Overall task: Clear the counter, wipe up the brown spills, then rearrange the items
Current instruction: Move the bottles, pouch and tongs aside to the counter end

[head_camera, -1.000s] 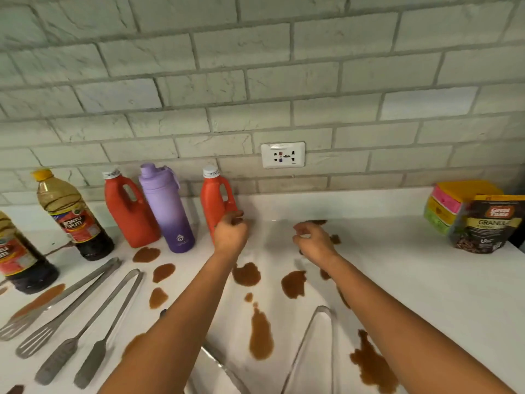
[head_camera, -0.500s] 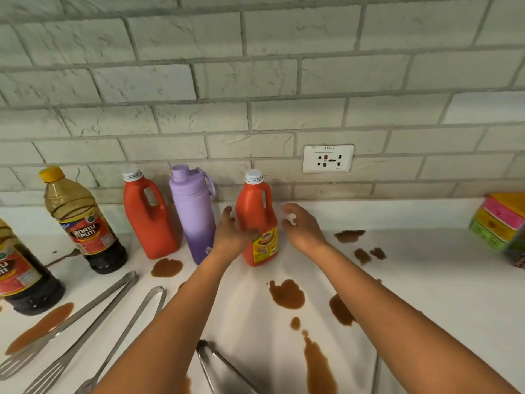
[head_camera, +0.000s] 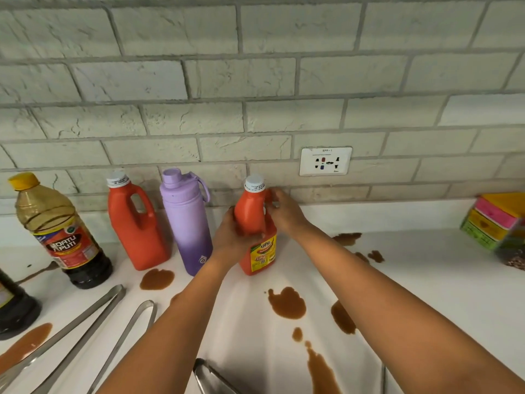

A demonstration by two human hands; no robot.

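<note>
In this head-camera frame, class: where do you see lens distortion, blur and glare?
Head view: wide-angle bending curves the brick wall courses; the sponge stack at the right edge is smeared by blur; soft glare sits on the white counter; the ketchup bottle label stays readable.

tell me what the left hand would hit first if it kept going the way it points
Nothing new: the left hand already grips the ketchup bottle. Past that, probably the tiled wall, though depth is unclear.

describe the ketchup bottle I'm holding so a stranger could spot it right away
Look under the wall socket on the brick backsplash. The orange ketchup bottle stands there, gripped by the left hand and right hand. Unlike the other orange bottle, it shows a yellow label.
</note>
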